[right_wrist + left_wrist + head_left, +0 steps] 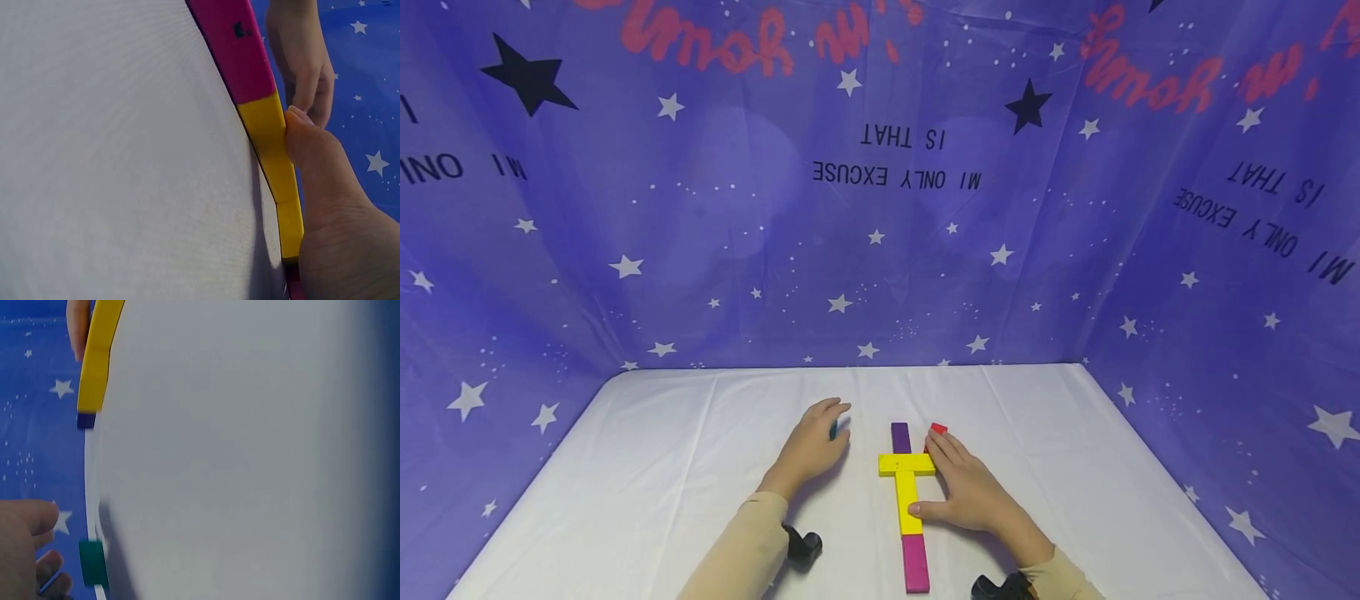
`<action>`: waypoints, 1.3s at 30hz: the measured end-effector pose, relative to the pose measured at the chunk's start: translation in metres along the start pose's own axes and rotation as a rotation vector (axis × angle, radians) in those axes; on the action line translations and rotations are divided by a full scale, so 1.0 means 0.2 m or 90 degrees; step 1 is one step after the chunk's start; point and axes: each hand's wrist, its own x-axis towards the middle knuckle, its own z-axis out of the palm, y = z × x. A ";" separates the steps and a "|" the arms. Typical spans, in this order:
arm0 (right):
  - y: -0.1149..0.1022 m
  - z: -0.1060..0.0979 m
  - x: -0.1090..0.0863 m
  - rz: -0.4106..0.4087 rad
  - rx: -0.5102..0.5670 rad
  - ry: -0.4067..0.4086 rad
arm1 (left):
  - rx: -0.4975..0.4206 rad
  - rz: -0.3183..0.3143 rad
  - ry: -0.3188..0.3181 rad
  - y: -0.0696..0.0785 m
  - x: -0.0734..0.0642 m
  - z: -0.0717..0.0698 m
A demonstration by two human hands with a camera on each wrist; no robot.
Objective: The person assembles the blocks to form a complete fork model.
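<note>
On the white cloth, flat blocks form a cross: a purple block (900, 437) at the far end, a yellow crosspiece (891, 465), a yellow upright block (907, 500) and a magenta block (915, 562) nearest me. My right hand (973, 492) lies over its right side, the thumb (312, 140) on the yellow upright. Its fingers extend onto a red block (938, 427), which they partly cover. To the left, my left hand (812, 442) hovers with loosely bent fingers above a green block (94, 562); a gap shows between fingers and block.
A white cloth (647, 467) covers the table. Purple-blue fabric (880, 275) printed with stars and lettering stands at the back and both sides. Black wrist devices sit at the left wrist (805, 548) and right wrist (1002, 587).
</note>
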 end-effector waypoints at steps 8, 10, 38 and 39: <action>0.00 0.00 0.00 0.001 0.002 -0.004 | 0.006 -0.036 -0.009 -0.11 -0.03 -0.07; 0.00 0.00 0.00 0.005 0.001 -0.006 | 0.013 -0.035 -0.013 -0.13 -0.03 -0.08; 0.00 0.00 0.00 0.004 0.002 -0.003 | 0.020 0.006 -0.043 -0.15 -0.02 -0.07; 0.00 0.00 -0.01 0.004 0.002 -0.003 | 0.023 0.010 -0.041 -0.16 -0.02 -0.07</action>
